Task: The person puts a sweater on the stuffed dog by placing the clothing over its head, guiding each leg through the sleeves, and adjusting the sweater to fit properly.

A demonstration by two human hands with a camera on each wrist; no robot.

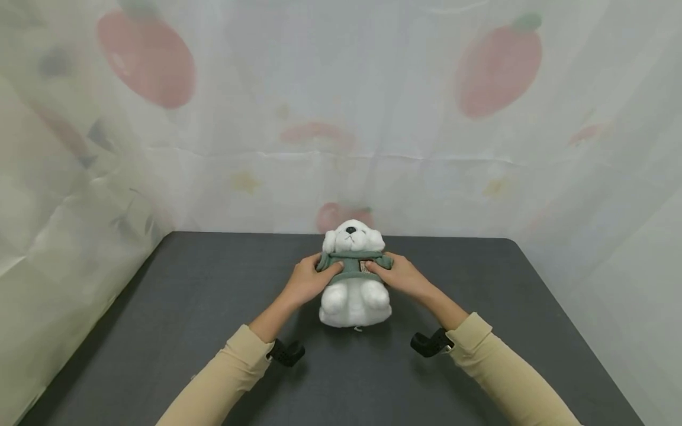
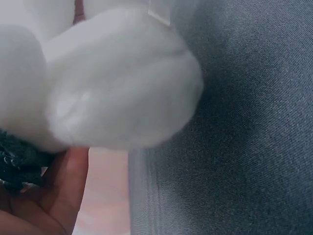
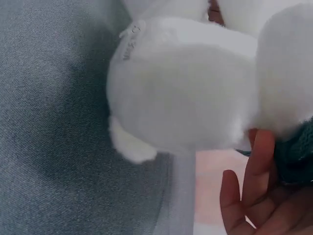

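Note:
A white plush dog (image 1: 354,284) in a green sweater (image 1: 351,265) lies on its back on the dark grey table (image 1: 186,307), head toward the far edge. My left hand (image 1: 311,277) grips the sweater on the toy's left side, and my right hand (image 1: 396,273) grips it on the right side. The left wrist view shows the white plush body (image 2: 117,83) up close, with green knit (image 2: 17,164) against my palm (image 2: 54,196). From the right wrist camera, the plush's rear (image 3: 190,93) with a small tail (image 3: 128,144) fills the frame, my fingers (image 3: 259,166) beside the sweater (image 3: 296,156).
A pale sheet printed with red fruit (image 1: 341,118) hangs behind and along both sides of the table. Black wrist camera mounts (image 1: 288,352) (image 1: 428,343) sit at my cuffs. Bare tabletop lies left, right and in front of the toy.

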